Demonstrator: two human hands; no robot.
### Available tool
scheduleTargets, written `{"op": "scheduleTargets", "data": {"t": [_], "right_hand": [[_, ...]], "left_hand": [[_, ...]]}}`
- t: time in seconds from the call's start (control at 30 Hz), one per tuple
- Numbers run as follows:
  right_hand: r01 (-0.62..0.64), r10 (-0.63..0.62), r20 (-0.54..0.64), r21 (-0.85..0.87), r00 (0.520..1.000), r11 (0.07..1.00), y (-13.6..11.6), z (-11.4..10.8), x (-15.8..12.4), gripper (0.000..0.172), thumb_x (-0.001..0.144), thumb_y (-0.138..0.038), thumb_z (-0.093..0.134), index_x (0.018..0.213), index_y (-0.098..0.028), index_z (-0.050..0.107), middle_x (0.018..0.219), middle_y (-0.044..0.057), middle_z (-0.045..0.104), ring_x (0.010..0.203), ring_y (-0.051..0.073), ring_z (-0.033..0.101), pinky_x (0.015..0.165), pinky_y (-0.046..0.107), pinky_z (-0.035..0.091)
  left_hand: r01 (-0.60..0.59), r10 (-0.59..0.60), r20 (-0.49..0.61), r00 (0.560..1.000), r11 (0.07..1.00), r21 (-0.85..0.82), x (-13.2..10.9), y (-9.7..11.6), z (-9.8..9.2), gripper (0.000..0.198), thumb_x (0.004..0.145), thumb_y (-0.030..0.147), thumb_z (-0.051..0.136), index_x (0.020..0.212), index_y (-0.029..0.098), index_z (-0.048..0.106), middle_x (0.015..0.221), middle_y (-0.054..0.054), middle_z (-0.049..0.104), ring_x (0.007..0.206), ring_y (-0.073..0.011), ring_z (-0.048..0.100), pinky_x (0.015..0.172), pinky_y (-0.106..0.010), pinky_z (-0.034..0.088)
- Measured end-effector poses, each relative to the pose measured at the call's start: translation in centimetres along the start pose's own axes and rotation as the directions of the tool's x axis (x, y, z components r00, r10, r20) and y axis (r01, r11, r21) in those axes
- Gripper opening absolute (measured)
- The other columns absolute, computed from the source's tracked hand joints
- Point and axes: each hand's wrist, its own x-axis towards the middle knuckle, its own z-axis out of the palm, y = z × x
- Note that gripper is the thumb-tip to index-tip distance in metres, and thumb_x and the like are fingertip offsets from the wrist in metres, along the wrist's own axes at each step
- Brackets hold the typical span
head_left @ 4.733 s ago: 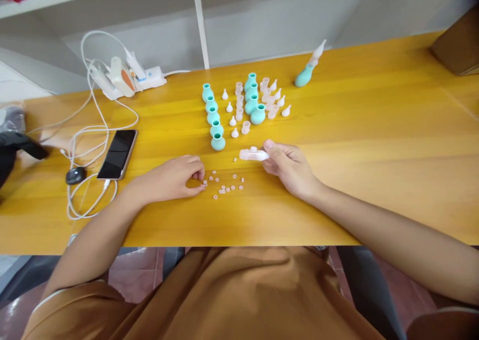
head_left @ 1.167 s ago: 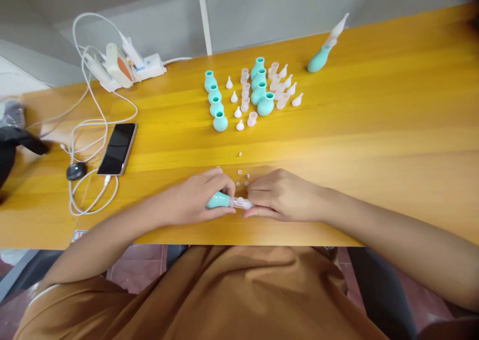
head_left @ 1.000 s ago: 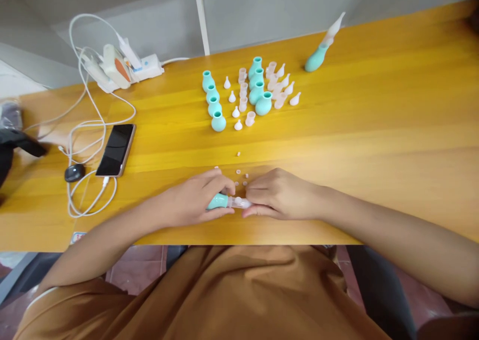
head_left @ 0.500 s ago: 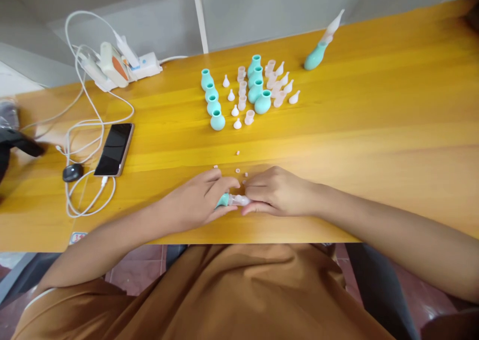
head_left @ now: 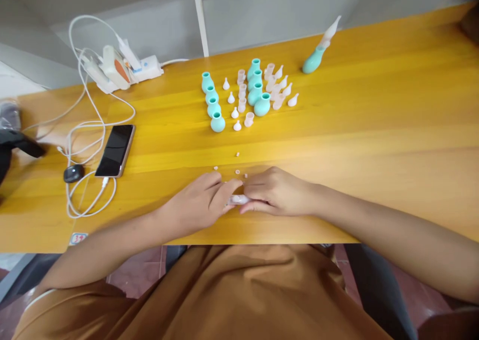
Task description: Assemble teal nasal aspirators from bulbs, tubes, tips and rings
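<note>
Near the table's front edge, both hands close round one nasal aspirator [head_left: 238,199], lying sideways. My left hand [head_left: 198,200] grips its left end, and the teal bulb is now hidden under the fingers. My right hand [head_left: 279,192] pinches the white tip end. Only a short clear piece shows between the hands. Several tiny pale rings [head_left: 237,171] lie just beyond my fingertips. Farther back stand two rows of teal bulbs [head_left: 217,123], with white tips [head_left: 237,126] and clear connectors [head_left: 249,120] beside them. An assembled aspirator [head_left: 313,60] leans at the back right.
To the left lie a phone [head_left: 115,151], a black earbud case [head_left: 74,173] and looped white cables [head_left: 103,130]. A power strip [head_left: 149,66] with plugs sits against the back wall. A black object [head_left: 22,143] is at the far left edge of the table.
My left hand has slid slightly right along the aspirator, covering the teal bulb that showed before. My right hand has stayed almost in place. The view has shifted slightly.
</note>
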Motion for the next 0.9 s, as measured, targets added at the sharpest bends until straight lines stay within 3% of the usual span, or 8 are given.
{"op": "scheduleTargets", "data": {"t": [0.23,0.37,0.5,0.7,0.9], "right_hand": [[-0.052,0.052,-0.035,0.003,0.998,0.999,-0.7,0.1,0.1,0.052,0.119,-0.046,0.055,0.077,-0.017,0.064,0.064,0.0,0.062,0.057,0.012,0.049,0.061,0.029,0.029],[-0.138,0.146,-0.06,0.118,0.988,0.983,-0.7,-0.3,0.1,0.051,0.118,-0.043,0.059,0.074,-0.017,0.057,0.062,-0.003,0.053,0.055,0.01,0.045,0.06,0.026,0.029],[-0.165,0.196,-0.097,0.259,0.976,0.952,-0.5,-0.9,0.3,0.05,0.118,-0.04,0.061,0.074,-0.017,0.054,0.064,-0.004,0.05,0.055,0.007,0.045,0.059,0.022,0.032],[-0.149,0.182,-0.096,0.281,0.979,0.948,-0.2,-1.0,0.4,0.054,0.117,-0.044,0.062,0.072,-0.017,0.052,0.062,-0.005,0.047,0.055,0.007,0.043,0.059,0.023,0.03],[-0.159,0.178,-0.038,0.298,0.983,0.941,0.3,-0.5,-0.1,0.054,0.116,-0.047,0.063,0.073,-0.016,0.055,0.063,-0.005,0.046,0.056,0.007,0.042,0.06,0.023,0.029]], "left_hand": [[0.052,-0.058,0.041,0.997,0.99,0.134,-0.2,0.6,0.1,0.043,0.119,0.031,0.049,0.152,0.003,0.046,0.104,-0.015,0.079,0.088,-0.0269,0.072,0.08,-0.041,0.062],[0.166,-0.168,-0.009,0.986,0.98,-0.106,-0.3,0.0,0.1,0.044,0.115,0.038,0.061,0.149,0.013,0.048,0.115,-0.014,0.077,0.098,-0.0265,0.075,0.088,-0.041,0.065],[0.222,-0.27,-0.07,0.96,0.891,-0.395,-0.4,-0.9,0.0,0.043,0.108,0.035,0.073,0.141,0.019,0.05,0.11,-0.008,0.074,0.099,-0.0222,0.075,0.088,-0.037,0.065],[0.081,-0.14,-0.105,0.985,0.899,-0.431,-0.2,-1.6,-0.4,0.02,0.11,0.033,0.072,0.118,0.023,0.056,0.104,-0.006,0.075,0.094,-0.0203,0.072,0.087,-0.037,0.063],[0.026,-0.054,-0.078,0.995,0.945,-0.326,-0.3,-1.7,-0.4,0.015,0.112,0.031,0.067,0.106,0.021,0.058,0.102,-0.007,0.075,0.09,-0.02,0.068,0.083,-0.035,0.06]]}}
